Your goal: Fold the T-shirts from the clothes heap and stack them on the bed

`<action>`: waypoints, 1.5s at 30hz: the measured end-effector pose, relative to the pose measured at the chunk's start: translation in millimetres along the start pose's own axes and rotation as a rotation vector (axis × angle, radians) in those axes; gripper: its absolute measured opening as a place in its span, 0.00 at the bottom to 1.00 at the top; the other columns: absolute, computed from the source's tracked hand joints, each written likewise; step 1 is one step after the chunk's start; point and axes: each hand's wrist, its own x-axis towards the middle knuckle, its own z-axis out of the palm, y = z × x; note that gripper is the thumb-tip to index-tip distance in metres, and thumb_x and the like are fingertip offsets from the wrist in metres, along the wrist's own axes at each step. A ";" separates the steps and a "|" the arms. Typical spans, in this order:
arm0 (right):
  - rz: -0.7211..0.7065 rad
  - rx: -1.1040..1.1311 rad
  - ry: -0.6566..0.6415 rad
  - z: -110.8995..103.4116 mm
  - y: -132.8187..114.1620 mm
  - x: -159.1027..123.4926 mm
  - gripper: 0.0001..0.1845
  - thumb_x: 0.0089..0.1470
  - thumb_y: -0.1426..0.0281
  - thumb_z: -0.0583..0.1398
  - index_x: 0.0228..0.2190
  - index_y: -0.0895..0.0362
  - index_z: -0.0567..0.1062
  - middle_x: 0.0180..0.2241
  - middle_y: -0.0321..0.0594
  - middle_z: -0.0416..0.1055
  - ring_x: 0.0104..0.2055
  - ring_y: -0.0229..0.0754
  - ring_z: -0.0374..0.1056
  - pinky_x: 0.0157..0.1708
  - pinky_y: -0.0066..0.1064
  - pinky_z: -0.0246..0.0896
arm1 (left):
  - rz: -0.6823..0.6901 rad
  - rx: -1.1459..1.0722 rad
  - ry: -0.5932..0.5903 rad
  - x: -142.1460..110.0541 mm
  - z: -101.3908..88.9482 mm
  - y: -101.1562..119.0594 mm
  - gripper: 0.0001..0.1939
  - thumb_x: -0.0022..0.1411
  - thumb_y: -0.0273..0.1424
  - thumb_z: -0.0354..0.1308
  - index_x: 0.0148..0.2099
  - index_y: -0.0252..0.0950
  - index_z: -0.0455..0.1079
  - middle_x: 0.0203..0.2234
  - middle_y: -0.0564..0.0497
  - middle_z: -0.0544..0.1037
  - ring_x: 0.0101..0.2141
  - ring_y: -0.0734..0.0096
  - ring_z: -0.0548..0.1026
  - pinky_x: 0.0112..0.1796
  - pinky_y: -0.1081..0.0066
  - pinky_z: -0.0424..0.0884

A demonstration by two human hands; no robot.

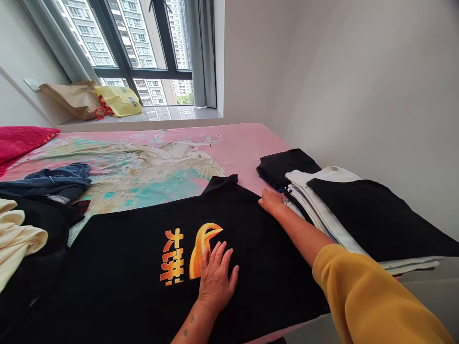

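A black T-shirt (136, 248) with an orange and yellow print lies spread over the bed, its collar side toward the far right. Flat on the print rests my left hand (217, 277), fingers outstretched. My right hand (271, 201), at the end of a yellow sleeve, has its fingers closed at the shirt's far right edge; the fingertips are partly hidden. Just beyond that hand sits a folded black garment (289, 167). A stack of folded clothes (330, 174), white and black, lies right beside my right forearm.
The bed (247, 138) has a pink sheet with a bird pattern. At the left lie blue jeans (60, 179), a cream garment (21, 234) and a red pillow (25, 141). A brown paper bag (71, 98) and a yellow bag (120, 100) stand on the window sill.
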 end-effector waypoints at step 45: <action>-0.627 0.266 0.239 24.3 -17.0 -139.2 0.28 0.61 0.63 0.44 0.61 0.57 0.53 0.63 0.42 0.48 0.66 0.43 0.39 0.63 0.42 0.39 | -0.012 -0.026 -0.018 1.4 -2.4 3.8 0.24 0.61 0.37 0.48 0.60 0.42 0.60 0.60 0.46 0.61 0.61 0.55 0.55 0.59 0.47 0.47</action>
